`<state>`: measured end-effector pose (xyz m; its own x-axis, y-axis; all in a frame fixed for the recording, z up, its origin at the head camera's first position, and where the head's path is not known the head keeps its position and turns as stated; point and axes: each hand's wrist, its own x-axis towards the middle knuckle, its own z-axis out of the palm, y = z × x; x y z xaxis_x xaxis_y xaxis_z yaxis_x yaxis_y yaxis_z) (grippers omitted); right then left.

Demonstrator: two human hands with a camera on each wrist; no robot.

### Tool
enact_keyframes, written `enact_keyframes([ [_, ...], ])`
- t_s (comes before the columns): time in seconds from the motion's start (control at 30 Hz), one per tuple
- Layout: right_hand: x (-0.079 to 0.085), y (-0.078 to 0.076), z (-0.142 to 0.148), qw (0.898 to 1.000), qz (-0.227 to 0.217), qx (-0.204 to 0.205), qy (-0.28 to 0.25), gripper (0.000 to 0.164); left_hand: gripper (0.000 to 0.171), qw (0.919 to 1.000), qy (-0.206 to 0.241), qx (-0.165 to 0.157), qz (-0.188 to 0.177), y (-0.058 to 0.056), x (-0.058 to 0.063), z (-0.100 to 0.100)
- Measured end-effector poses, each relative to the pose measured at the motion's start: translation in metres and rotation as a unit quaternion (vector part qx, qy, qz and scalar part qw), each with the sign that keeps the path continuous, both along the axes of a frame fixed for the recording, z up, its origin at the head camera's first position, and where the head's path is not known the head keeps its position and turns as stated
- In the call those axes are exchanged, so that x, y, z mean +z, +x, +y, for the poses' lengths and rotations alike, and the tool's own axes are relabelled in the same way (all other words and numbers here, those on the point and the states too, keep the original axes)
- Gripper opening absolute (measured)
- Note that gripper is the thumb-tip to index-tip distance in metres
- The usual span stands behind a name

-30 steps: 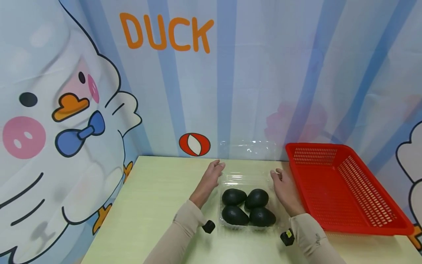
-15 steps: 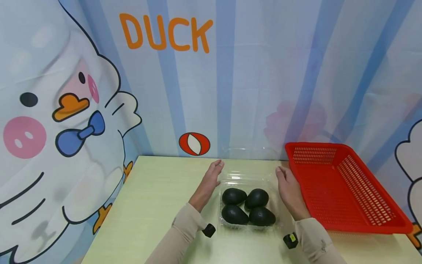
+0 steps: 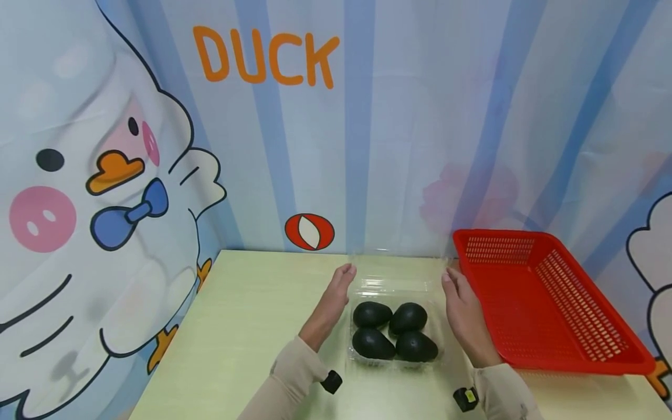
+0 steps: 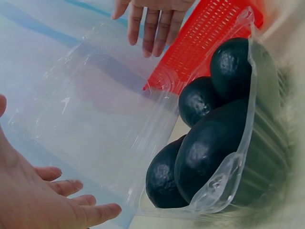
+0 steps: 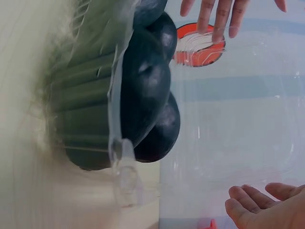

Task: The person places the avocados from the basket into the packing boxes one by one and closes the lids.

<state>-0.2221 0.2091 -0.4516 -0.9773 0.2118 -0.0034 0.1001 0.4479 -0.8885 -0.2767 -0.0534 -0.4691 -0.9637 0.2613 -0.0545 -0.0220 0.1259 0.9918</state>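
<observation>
A clear plastic clamshell box sits on the table, its lid raised at the far side. Several dark, smooth avocados lie inside in two rows. Beside the lid's left edge, my left hand is held with its fingers loosely extended and nothing in its grasp. On the opposite side, my right hand hovers between the box and the red basket, fingers relaxed and slightly bent. The wrist views show both palms facing the lid. Whether any fingertip touches the transparent lid, I cannot tell.
To the right stands a red perforated plastic basket, near my right hand. The pale yellow table ends at a printed duck curtain behind the box.
The lid's top edge has dropped lower in the head view. My right hand has moved right, away from the lid, and slightly back; the left hand has hardly moved.
</observation>
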Motion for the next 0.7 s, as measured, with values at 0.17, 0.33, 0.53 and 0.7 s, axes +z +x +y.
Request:
enact_keyframes([
  [0.17, 0.004, 0.009, -0.002, 1.0, 0.002, 0.003, -0.004, 0.076, 0.078, 1.0, -0.006, -0.003, 0.002, 0.007, -0.001, -0.001],
  [0.33, 0.007, 0.02, -0.003, 1.0, 0.015, 0.003, -0.008, 0.073, 0.083, 0.9999, -0.012, -0.008, -0.004, 0.015, -0.002, -0.002],
  [0.53, 0.009, 0.031, -0.005, 1.0, -0.003, -0.011, -0.016, 0.067, 0.079, 0.9999, -0.013, -0.002, -0.005, 0.023, -0.005, -0.003],
  [0.7, 0.008, 0.038, -0.007, 1.0, -0.019, -0.017, -0.011, 0.067, 0.075, 0.9995, -0.03, 0.009, -0.001, 0.033, -0.009, -0.003],
])
